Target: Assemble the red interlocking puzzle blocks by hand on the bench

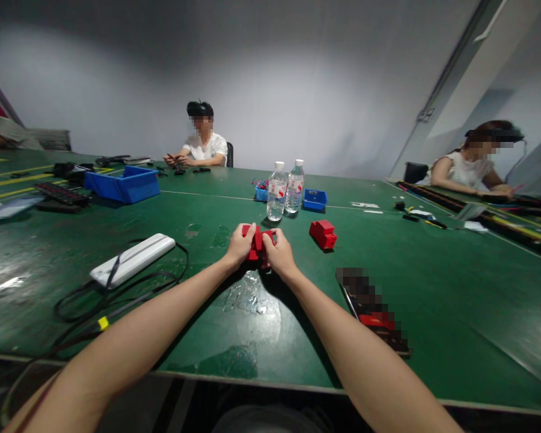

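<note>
Both my hands meet in front of me, a little above the green table (198, 325). My left hand (240, 245) is closed on the left side of a red plastic block-like piece (252, 251). Closed on its right side is my right hand (278, 249), with the thumb pressed on top. My fingers cover much of the piece, so I cannot tell whether it is one part or two. To the right of my hands, a second red block-like piece (323, 233) lies apart on the table, with a stepped shape.
Two water bottles (276, 192) stand beyond my hands, near small blue trays (315, 199). A white power bank-like box (133, 260) with black cables lies left. A phone-like device (374, 313) lies right. A large blue bin (124, 185) stands farther left. Two people (206, 147) sit across and at right.
</note>
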`<state>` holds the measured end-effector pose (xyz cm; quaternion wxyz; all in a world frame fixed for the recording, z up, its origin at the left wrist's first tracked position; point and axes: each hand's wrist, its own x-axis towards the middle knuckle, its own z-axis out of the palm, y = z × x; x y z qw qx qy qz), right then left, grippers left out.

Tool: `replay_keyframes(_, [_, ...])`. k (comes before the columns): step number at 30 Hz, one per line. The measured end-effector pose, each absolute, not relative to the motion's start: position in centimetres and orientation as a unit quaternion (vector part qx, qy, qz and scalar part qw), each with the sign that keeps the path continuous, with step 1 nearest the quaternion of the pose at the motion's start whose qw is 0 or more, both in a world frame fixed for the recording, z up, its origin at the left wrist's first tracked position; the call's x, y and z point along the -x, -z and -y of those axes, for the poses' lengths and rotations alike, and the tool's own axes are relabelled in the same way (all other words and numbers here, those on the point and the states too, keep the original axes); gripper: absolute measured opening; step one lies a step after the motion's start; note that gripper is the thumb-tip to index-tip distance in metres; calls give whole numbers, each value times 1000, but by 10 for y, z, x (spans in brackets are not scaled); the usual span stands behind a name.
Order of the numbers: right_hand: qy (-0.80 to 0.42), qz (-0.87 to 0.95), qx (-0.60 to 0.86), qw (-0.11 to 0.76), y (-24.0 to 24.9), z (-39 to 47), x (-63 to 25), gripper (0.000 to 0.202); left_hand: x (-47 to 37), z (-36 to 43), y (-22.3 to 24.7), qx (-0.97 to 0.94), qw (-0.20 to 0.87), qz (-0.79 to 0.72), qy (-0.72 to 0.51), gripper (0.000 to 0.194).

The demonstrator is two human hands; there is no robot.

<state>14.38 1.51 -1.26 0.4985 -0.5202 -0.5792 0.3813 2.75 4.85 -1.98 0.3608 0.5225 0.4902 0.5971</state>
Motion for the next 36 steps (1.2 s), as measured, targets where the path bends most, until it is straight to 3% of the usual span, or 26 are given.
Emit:
replay_keyframes(3, [-360,583,539,490,10,-13,-144,28,-28,-48,20,-513,379,-484,-599,40])
replay_keyframes(8, [-181,675,535,474,2,-3,-144,27,-28,-49,20,-487,377,-475,-628,41])
replay_keyframes(16, [-235,641,534,499,5,-3,-142,30,-29,-51,22,-481,363,-478,-639,38])
replay_keyframes(23, [-160,653,555,490,1,-2,-142,29,-30,-51,23,-514,329,-457,-647,33])
replay_keyframes(36, [-217,571,527,590,14,-17,-140,26,-31,-52,22,-523,326,-423,-665,34])
